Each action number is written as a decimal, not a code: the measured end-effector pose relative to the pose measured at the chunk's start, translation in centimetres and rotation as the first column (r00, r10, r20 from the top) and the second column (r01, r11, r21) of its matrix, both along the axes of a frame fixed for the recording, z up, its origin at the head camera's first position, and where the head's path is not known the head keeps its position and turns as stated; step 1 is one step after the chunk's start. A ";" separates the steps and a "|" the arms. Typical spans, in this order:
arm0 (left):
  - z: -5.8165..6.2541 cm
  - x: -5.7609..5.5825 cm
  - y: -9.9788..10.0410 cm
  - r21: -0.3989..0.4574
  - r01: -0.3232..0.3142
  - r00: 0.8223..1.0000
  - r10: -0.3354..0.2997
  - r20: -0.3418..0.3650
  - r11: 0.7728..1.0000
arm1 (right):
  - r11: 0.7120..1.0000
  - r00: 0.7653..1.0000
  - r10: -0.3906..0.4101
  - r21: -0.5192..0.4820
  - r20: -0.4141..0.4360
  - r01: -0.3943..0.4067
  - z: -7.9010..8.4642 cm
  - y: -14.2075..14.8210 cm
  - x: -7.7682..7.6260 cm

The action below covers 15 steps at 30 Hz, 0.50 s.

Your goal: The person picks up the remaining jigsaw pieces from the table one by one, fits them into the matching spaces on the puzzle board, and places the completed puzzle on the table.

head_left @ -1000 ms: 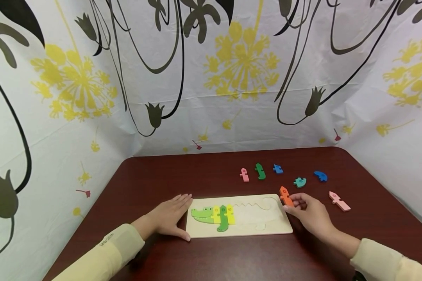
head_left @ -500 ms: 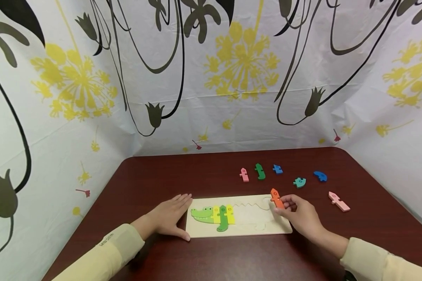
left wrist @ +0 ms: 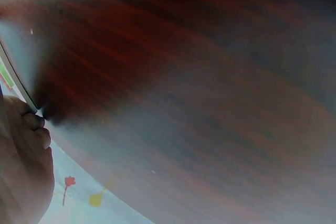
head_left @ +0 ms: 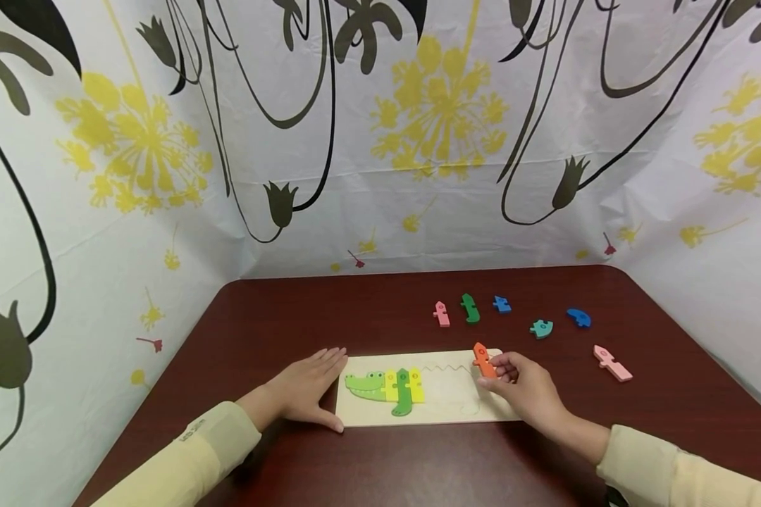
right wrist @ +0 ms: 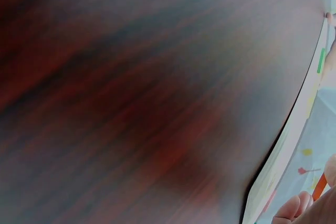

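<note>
A pale wooden puzzle board [head_left: 380, 417] lies on the table with a crocodile's green head [head_left: 365, 386], yellow pieces [head_left: 416, 386] and a green leg piece [head_left: 403, 401] set in its left part. My left hand [head_left: 307, 387] rests at the board's left edge, fingers straight and thumb apart. Between thumb and fingers, my right hand [head_left: 526, 387] pinches an orange puzzle piece [head_left: 483, 360] over the board's right part, where outlines are drawn. In the right wrist view only a sliver of the orange piece [right wrist: 319, 187] shows beside the fingertips.
Loose puzzle pieces lie behind the board: a small pink one [head_left: 441, 314], a green one [head_left: 470, 308], a blue one [head_left: 502, 304], a teal one [head_left: 541, 328] and a curved blue one [head_left: 579, 317]. A larger pink piece [head_left: 611, 363] lies right. Patterned cloth [head_left: 355, 162] hangs behind the table.
My right hand has moved left with the orange piece, from the board's right edge to farther in over the board. The left hand has stayed in place.
</note>
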State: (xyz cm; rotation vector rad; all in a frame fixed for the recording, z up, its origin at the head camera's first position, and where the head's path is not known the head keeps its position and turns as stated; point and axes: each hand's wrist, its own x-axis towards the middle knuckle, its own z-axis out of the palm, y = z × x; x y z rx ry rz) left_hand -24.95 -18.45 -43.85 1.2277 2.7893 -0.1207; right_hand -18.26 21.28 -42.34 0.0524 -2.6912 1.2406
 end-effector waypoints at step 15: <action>0.2 0.1 0.1 -0.004 -0.001 1.000 0.001 -0.011 1.000 | 1.000 0.999 0.022 -0.023 0.032 -0.021 -0.2 -2.6 -0.3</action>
